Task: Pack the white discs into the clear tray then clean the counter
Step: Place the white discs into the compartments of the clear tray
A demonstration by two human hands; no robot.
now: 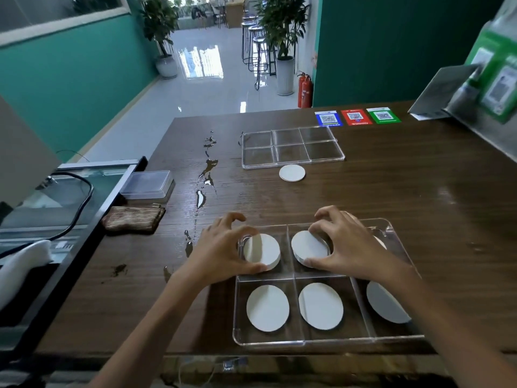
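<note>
While both hands work over the near clear plastic six-compartment tray (pixel 313 342), the left hand (pixel 223 250) pinches a flat white round disc (pixel 264 254) by its edge, thumb at the near rim and fingers curled at the far side, apparently easing it down into the far-left compartment. Right hand (pixel 345 245) has the same kind of grip clamped on a second white disc (pixel 307 247) over the far-middle compartment, this one tilted, one edge lifted, likely so it slips past the divider walls. Three more white discs lie flat in the near row: left (pixel 267 308), middle (pixel 321 306), right (pixel 386 303); the far-right compartment is mostly hidden by the right hand, with only a sliver of white showing. One loose white disc (pixel 292 173) sits on the dark wood-grain table (pixel 419 191), just beside a second empty clear divided tray (pixel 292 148). Discs look thin, matte, stiff; the trays are glossy and rigid. A streak of spilled liquid (pixel 207 177) runs down the table's left side, with a folded brown striped cloth (pixel 133 219) near it, so cleaning is not yet done.
</note>
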